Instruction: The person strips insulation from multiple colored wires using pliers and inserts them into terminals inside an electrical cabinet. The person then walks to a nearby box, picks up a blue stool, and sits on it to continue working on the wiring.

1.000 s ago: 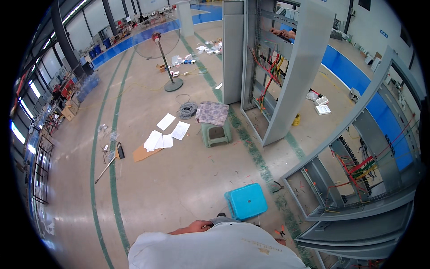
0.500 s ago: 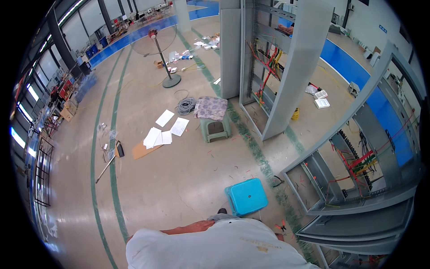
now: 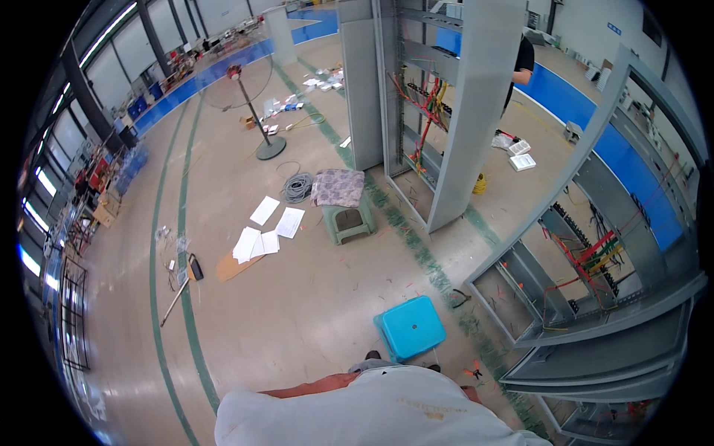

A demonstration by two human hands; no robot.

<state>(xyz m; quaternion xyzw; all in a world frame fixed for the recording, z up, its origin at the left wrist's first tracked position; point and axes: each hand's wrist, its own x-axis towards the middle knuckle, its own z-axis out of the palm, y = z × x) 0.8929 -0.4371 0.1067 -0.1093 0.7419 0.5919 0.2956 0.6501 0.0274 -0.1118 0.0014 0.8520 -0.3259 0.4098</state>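
Note:
My left hand [image 3: 342, 380] rests against my waist at the front of my white shirt [image 3: 372, 409]; its fingers are not visible. Of my right hand [image 3: 471, 393] only a sliver of skin shows past the shirt's other side, so what it does is hidden. Just ahead of my feet is a bright blue plastic stool [image 3: 411, 327], the thing nearest both hands. On the floor to its right lies an orange-and-black hand tool [image 3: 473, 370]. Nothing can be seen held in either hand.
Open grey cabinet frames with coloured wiring [image 3: 595, 260] stand close on the right, another cabinet [image 3: 468, 111] ahead. A cloth-topped green stool [image 3: 348, 223], coiled cable [image 3: 298, 187], papers [image 3: 256, 244], a dustpan [image 3: 195, 267] and a pedestal fan [image 3: 271, 147] occupy the floor. A person [image 3: 523, 67] stands behind the cabinet.
My view has turned slightly, so the cabinets and floor items sit further left. My left forearm shows less at the shirt's edge. A person has come into sight behind the far cabinet.

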